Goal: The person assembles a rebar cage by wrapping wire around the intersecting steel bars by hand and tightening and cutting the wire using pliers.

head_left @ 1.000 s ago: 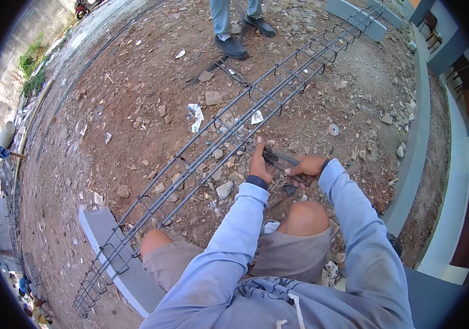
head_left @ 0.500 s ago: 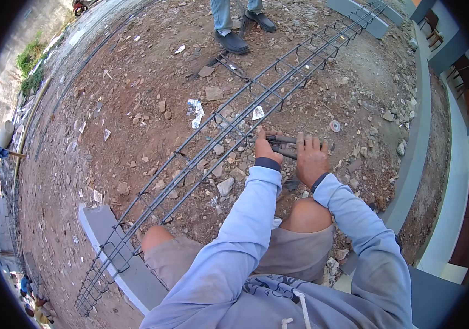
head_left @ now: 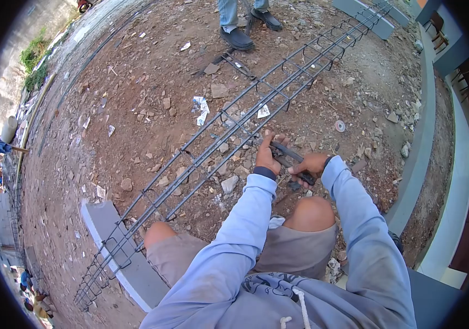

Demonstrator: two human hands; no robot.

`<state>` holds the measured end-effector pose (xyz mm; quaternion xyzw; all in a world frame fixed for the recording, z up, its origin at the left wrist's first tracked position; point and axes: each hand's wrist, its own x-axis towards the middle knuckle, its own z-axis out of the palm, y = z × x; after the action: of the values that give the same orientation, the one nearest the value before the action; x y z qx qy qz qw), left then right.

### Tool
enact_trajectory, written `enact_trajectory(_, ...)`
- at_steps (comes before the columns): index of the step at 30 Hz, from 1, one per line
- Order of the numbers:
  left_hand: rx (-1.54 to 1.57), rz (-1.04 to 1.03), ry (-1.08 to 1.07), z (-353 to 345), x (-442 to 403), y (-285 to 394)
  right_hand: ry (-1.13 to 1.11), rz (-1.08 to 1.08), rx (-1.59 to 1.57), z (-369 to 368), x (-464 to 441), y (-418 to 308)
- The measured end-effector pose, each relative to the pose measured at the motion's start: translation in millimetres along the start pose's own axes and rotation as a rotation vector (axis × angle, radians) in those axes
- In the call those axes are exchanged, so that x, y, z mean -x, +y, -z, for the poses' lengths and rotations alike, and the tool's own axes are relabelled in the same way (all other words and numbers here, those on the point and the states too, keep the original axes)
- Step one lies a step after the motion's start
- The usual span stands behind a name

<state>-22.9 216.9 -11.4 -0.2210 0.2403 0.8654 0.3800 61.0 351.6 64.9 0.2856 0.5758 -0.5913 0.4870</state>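
My left hand (head_left: 267, 158) is closed around one end of dark, two-handled pincers (head_left: 285, 153), its thumb pointing up beside the rebar cage. The fingers of my right hand (head_left: 312, 163) wrap the handles at the other end. The jaws are hidden, so I cannot tell whether they touch the wire. Just beyond my left hand runs the long steel rebar cage (head_left: 224, 135), made of thin bars with bent stirrups. It lies diagonally across the ground, over my right-angled knees' far side.
A grey block (head_left: 129, 255) supports the cage's near end, another grey block (head_left: 363, 17) its far end. A person's shoes (head_left: 238, 38) stand beyond the cage, near another tool (head_left: 238, 66) on the ground. A round disc (head_left: 340, 126) and rubble lie to the right.
My right hand has turned from nearly flat, fingers forward, to wrapped round the pincers' handles. The pincers now slant down to the right. The view has shifted slightly.
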Motion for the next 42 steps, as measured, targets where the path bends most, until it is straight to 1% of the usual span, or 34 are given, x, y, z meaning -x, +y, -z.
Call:
enact_trajectory(3,0.018,-0.021,0.004,-5.2,4.7,1.6,0.248,0.007,0.213,-12.6,14.4,-9.5)
enact_trajectory(6,-0.032,-0.036,0.031,-4.9,-2.2,1.3,0.977,0.409,1.064,-35.7,18.6,4.0)
enact_trajectory(10,0.010,-0.073,0.149,-21.8,-8.5,-3.8,1.435,0.414,1.312,-56.9,17.5,5.8)
enact_trajectory(13,0.008,-0.057,0.189,-26.9,-11.4,-0.9,1.474,0.314,1.282,-50.1,9.0,0.2)
enact_trajectory(16,-0.001,-0.040,0.235,-25.2,-17.4,-2.1,1.315,0.277,1.240,-43.1,6.9,-2.1)
enact_trajectory(19,-0.027,-0.052,0.125,-9.2,-22.1,-3.8,1.146,0.213,1.041,-37.8,0.1,-0.4)
enact_trajectory(20,-0.073,-0.030,0.139,-3.7,-22.6,-4.2,1.073,0.242,1.059,-31.7,-5.1,3.1)
enact_trajectory(22,-0.165,0.022,0.162,-10.8,3.5,5.5,0.934,0.292,1.092,-18.8,-10.8,9.1)
enact_trajectory(23,-0.219,0.027,0.192,-9.1,7.4,8.1,0.670,0.240,0.826,-10.1,-9.0,6.1)
enact_trajectory(25,-0.200,0.005,0.088,-0.6,9.8,6.3,0.145,0.129,0.285,3.4,4.2,-6.4)
enact_trajectory(27,-0.154,0.003,-0.016,2.4,10.7,5.9,0.037,0.091,0.165,8.2,4.5,-9.9)
enact_trajectory(28,-0.143,0.000,-0.021,1.9,10.0,4.3,-0.022,0.068,0.106,7.0,4.6,-10.4)
enact_trajectory(29,-0.129,-0.004,-0.022,1.0,8.0,3.1,0.009,0.044,0.116,5.7,4.9,-11.0)
enact_trajectory(32,-0.124,0.010,0.004,1.3,3.9,1.6,0.315,-0.027,0.417,-9.3,23.0,-24.2)
enact_trajectory(34,-0.130,0.021,0.019,0.2,-5.7,1.1,0.743,0.223,0.875,-20.5,26.2,-12.7)
enact_trajectory(35,-0.145,-0.005,0.081,-0.6,-12.1,-0.2,0.957,0.354,1.098,-27.9,28.1,-4.9)
enact_trajectory(38,-0.041,-0.001,0.209,-25.4,-1.4,0.7,1.326,0.477,1.276,-52.9,36.1,1.1)
enact_trajectory(41,-0.025,-0.016,0.279,-38.4,2.7,0.3,1.584,0.363,1.406,-57.2,21.7,0.9)
enact_trajectory(42,-0.015,-0.024,0.303,-40.7,2.8,0.5,1.598,0.361,1.404,-53.1,15.9,1.6)
